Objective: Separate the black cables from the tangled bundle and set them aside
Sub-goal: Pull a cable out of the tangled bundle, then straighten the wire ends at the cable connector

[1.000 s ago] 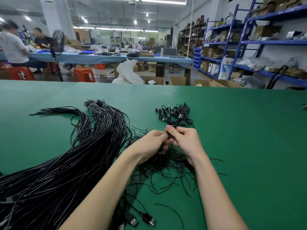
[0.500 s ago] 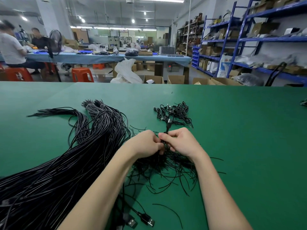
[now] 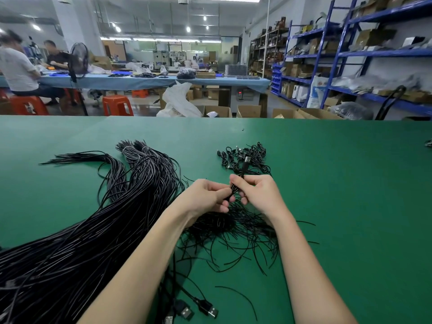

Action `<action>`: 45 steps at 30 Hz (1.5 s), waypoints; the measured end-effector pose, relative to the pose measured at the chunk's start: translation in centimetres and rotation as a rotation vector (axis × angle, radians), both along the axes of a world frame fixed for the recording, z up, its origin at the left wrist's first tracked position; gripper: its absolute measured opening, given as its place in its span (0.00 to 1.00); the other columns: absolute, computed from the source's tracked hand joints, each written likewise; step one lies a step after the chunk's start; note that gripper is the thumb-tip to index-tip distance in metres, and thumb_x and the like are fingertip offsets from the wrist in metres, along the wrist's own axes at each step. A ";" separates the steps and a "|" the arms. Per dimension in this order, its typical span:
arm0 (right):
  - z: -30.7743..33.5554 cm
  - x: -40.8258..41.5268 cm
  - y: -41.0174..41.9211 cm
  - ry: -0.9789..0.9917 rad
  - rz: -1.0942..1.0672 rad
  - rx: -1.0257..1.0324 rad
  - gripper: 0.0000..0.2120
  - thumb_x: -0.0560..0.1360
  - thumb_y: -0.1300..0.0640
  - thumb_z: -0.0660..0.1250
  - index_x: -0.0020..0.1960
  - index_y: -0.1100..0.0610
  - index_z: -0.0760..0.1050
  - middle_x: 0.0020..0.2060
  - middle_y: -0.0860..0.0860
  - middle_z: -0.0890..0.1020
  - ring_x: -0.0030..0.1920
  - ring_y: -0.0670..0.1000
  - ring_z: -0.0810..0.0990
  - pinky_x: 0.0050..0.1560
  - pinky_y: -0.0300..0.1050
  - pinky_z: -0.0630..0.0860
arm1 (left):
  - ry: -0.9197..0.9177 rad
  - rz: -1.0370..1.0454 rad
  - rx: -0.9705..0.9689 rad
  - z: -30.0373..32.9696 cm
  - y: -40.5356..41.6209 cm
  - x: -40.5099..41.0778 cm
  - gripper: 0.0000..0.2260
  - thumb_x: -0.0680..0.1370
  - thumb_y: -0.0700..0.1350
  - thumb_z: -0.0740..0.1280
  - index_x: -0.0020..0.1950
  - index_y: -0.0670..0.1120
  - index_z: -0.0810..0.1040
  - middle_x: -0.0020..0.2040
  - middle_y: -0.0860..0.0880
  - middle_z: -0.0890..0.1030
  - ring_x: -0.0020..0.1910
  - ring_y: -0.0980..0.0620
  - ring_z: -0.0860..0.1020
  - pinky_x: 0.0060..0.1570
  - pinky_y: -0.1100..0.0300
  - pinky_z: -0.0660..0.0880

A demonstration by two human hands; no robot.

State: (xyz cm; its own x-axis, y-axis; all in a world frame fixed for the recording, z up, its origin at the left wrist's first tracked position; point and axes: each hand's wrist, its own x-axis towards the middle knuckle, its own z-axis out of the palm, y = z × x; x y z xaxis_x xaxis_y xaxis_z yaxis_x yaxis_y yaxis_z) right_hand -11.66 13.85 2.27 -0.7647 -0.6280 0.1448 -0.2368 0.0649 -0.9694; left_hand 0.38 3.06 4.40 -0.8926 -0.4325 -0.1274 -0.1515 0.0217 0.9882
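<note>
Green table (image 3: pixel 339 195). Large bundle of black cables (image 3: pixel 98 230) is spread at left, running near-left to far. A looser tangle (image 3: pixel 233 232) lies under both wrists. One short cable (image 3: pixel 242 174) is pinched between left hand (image 3: pixel 205 197) and right hand (image 3: pixel 259 195), fingers curled round it, plug end raised toward the far side, probably so it can be drawn free of the tangle. A small set-aside pile (image 3: pixel 245 157) is seen just beyond the hands, within easy reach.
</note>
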 end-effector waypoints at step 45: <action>-0.8 1.5 1.2 0.531 0.004 0.726 0.01 0.74 0.45 0.73 0.45 0.40 0.84 0.41 0.36 0.83 0.47 0.42 0.81 0.44 0.41 0.72 | 0.146 0.255 0.213 -2.0 -2.0 -0.2 0.05 0.80 0.38 0.69 0.52 0.37 0.82 0.40 0.45 0.83 0.26 0.60 0.74 0.32 0.70 0.75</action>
